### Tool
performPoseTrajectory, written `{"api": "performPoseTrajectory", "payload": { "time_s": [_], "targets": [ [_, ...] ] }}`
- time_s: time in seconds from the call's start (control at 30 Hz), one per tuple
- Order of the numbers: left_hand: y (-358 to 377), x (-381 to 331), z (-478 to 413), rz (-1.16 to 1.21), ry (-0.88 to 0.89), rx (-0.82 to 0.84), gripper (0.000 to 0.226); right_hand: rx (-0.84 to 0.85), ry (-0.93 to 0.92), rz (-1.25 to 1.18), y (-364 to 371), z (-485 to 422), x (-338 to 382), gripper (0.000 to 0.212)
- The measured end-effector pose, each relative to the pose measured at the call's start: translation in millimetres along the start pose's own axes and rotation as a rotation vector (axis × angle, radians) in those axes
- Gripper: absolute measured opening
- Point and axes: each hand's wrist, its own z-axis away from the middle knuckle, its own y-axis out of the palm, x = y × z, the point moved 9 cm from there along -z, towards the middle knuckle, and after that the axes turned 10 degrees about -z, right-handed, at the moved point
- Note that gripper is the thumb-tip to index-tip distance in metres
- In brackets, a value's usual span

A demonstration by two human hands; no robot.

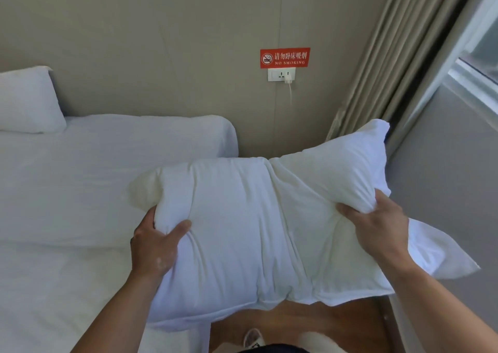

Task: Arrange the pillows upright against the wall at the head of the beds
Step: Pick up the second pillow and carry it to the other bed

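Both bare hands clutch a plump white fabric pillow [256,234] held in the air beside the bed: the left hand [155,244] pinches its near-left edge, the right hand [377,228] bunches its right end. Left of it lies the white-sheeted bed [80,191]; farther off, a second white pillow [27,101] leans upright against the beige wall [161,42]

Hotel-style bedroom, white-sheeted bed [80,191], red no-smoking sign [284,57] above wall socket [281,74], beige curtain [377,64]
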Motion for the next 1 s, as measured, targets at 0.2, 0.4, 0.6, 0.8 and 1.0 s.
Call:
{"api": "performPoseTrajectory", "payload": {
  "time_s": [0.2,0.4,0.6,0.8,1.0],
  "targets": [
    [13.1,-25.2,-100.4,-0.016,-0.027,-0.049,0.076,0.054,-0.022,-0.028,71.2,-100.6,32.7,0.027],
    [34.8,-43.5,-180.8,-0.010,-0.079,-0.123,0.078,0.155,-0.062,-0.055,147.2,-211.4,55.3,0.029],
    [42.9,-67.2,-242.5,-0.026,-0.153,-0.236,0.079,0.293,-0.103,-0.069,221.6,-313.6,83.8,0.034],
    [37.3,-70.0,-298.6,-0.062,-0.213,-0.301,0.081,0.408,-0.147,-0.085,297.0,-376.6,114.7,0.034],
    [24.8,-48.5,-370.1,-0.050,-0.271,-0.338,0.078,0.466,-0.142,-0.086,386.7,-417.7,139.2,0.031]
  ]
}}
